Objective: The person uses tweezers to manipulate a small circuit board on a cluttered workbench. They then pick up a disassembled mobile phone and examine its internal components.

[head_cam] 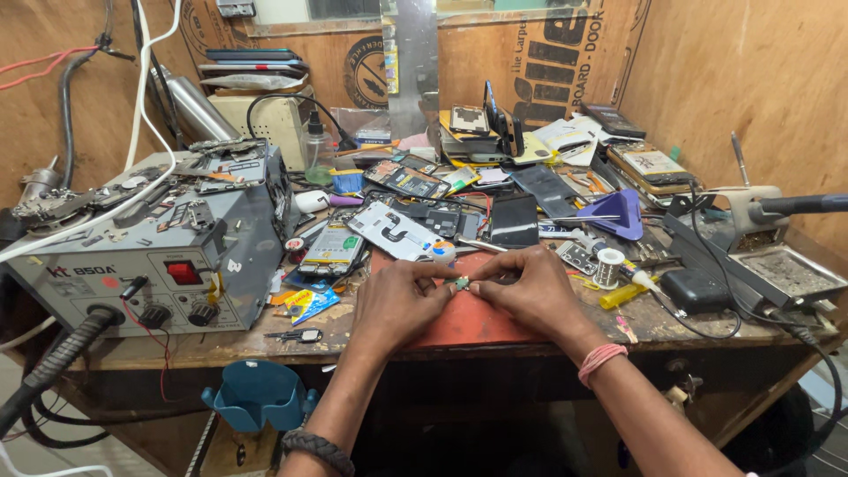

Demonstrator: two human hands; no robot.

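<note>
**Two-handed pinch on a small circuit part above a red mat**

Grip was closed on both sides: the left hand (399, 300) and the right hand (530, 291) were brought together at the fingertips, and a small green circuit part (459, 283) was pinched between them. The part was held at the meeting point of the two grips, with only a sliver exposed between thumb and forefinger tips; its exact shape could not be made out. It was suspended just above the red mat (464, 322) on the tabletop (265, 349), not resting on it.

Risk was judged to lie chiefly in the size of the part. A slight slackening of either pinch could have let it drop, and it could easily have been lost among the opened phones (396, 231), loose boards and wire around the mat. Opposed pressure from two hands could also have bent or cracked so thin a piece. A solder spool (608, 266) stood just beside the right hand and could have been knocked over by a sideways motion of the wrist. A grey rework station (132, 265) stood well apart to the left, and a soldering iron stand (760, 234) well apart to the right.
</note>
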